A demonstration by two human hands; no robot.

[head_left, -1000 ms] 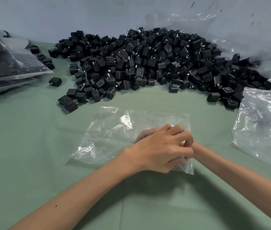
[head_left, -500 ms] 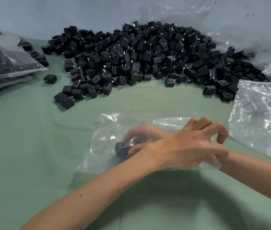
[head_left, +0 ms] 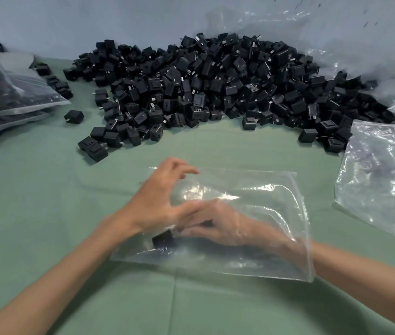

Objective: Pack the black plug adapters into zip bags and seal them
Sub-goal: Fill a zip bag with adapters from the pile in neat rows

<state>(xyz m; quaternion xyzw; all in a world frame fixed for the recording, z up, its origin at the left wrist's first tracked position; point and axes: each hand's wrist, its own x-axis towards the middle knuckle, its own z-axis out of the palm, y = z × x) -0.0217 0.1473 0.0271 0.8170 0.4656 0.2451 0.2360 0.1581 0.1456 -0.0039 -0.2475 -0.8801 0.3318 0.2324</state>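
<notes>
Right hand (head_left: 220, 229) wrist-deep in the zip bag (head_left: 271, 189), adapter (head_left: 163, 238) at its fingertips in the far corner; the grip is blurred, can't tell if clenched. Left hand (head_left: 160, 201) released, steadying the bag. Next, likely: more from the pile (head_left: 216, 81).

packing workbench | adapter heap (head_left: 216, 81) | filled bags (head_left: 10, 93) | green tabletop (head_left: 34, 201)

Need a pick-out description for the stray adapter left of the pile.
Find the big pile of black adapters along the wall. Between its left edge and the filled bags, one adapter lies on the green cloth. Its neighbours cluster; it sits alone.
</notes>
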